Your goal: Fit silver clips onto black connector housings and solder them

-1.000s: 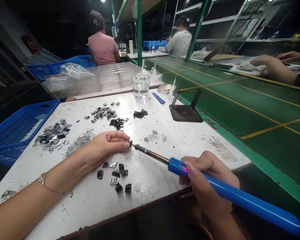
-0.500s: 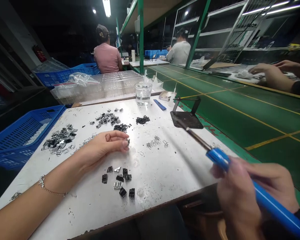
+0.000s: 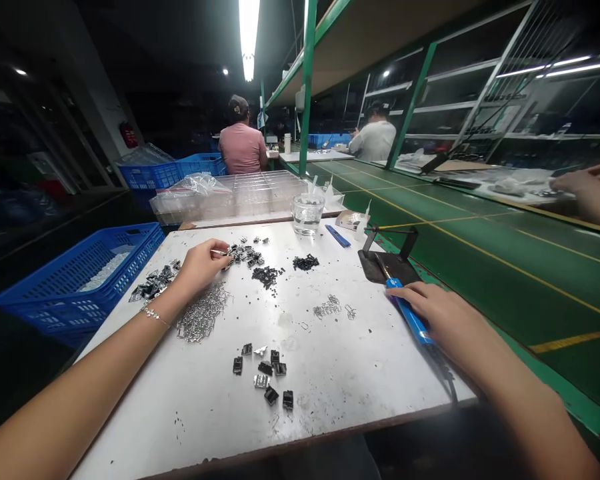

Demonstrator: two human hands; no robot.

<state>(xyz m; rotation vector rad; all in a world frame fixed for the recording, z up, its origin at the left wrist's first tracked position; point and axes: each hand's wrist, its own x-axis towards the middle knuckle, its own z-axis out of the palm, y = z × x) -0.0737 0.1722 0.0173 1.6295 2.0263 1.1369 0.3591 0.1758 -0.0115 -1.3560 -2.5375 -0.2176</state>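
My left hand (image 3: 203, 265) is at the left edge of a pile of small metal shell parts (image 3: 247, 255), thumb and fingers pinched around a small metal part. My right hand (image 3: 433, 310) lies palm down over the blue handle of a soldering iron (image 3: 409, 315), fingers against it; the thumb is hidden. The iron's tip end rests on the base of a black metal stand (image 3: 367, 268). Below my left wrist spreads a heap of thin bent wire pieces (image 3: 203, 317). Several black-and-silver parts (image 3: 265, 367) lie near the table's front.
Piles of tiny black pieces (image 3: 306, 262), a few wire loops (image 3: 327, 307), a glass of clear liquid (image 3: 307, 217) and a blue strip (image 3: 338, 236) are on the white table. A blue crate (image 3: 85, 287) stands left. Behind are a clear divided tray (image 3: 260, 193) and co-workers.
My left hand has gone from mid-table to the metal-part pile, farther away and left. My right hand has brought the soldering iron from the front right onto the stand. The view has shifted.
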